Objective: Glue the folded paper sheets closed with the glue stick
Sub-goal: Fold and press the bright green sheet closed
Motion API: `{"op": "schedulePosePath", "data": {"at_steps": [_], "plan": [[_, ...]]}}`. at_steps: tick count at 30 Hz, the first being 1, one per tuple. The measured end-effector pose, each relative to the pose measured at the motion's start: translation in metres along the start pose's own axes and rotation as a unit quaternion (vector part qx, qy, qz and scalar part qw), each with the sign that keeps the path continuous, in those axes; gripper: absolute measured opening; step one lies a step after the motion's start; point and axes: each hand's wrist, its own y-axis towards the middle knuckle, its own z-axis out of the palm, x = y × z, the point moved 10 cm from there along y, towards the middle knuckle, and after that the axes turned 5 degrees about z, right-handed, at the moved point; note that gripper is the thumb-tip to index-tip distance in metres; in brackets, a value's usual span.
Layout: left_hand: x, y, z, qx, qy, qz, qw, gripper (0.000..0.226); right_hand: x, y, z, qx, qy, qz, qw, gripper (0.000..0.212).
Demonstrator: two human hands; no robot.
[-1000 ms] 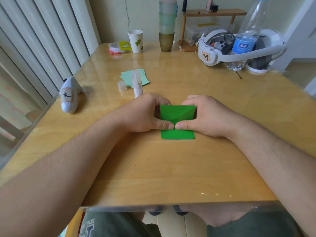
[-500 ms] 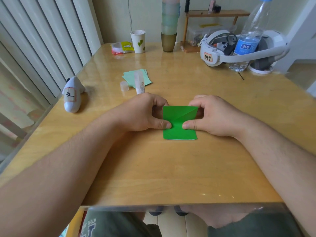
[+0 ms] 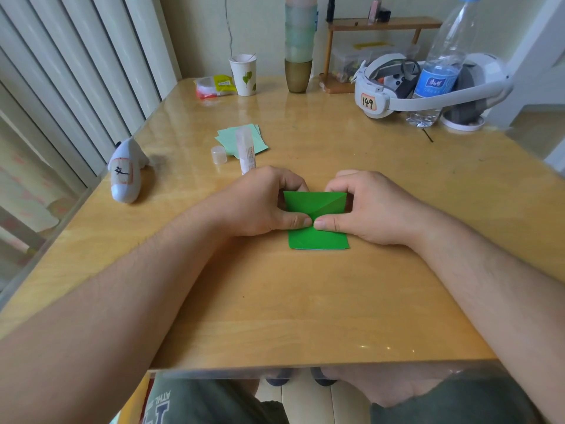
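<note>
Green folded paper (image 3: 316,223) lies flat on our glossy wooden table (image 3: 275,301), near the middle. Our left hand (image 3: 263,206) and right hand (image 3: 363,209) curl over its sides, thumbs pressing down on the flaps; half a second ago the thumbs were apart, now their tips nearly meet. Behind the left hand lies the uncapped glue stick (image 3: 246,151), its cap (image 3: 219,154) beside it, on pale green sheets (image 3: 241,139). A headset (image 3: 397,90) by the wall bears "149".
</note>
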Motion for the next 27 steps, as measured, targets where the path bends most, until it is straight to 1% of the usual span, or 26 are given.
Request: {"op": "schedulePosePath", "data": {"at_steps": [8,14,21,27], "plan": [[0.018,-0.008,-0.011,-0.008,-0.020,-0.024,0.999,0.016,-0.010,-0.002,-0.007,-0.003,-0.004,0.020,1.000,0.022],[0.015,-0.005,-0.011,-0.017,0.000,-0.024,1.000,0.016,-0.012,-0.002,-0.006,-0.002,0.000,0.025,1.000,0.024],[0.002,0.004,-0.004,-0.020,0.028,-0.001,0.999,0.017,-0.001,0.005,-0.003,-0.025,-0.015,0.006,1.000,0.028],[0.004,0.004,-0.004,-0.026,0.026,-0.006,0.999,0.016,0.003,0.005,-0.001,-0.019,-0.033,0.000,0.999,0.030]]}}
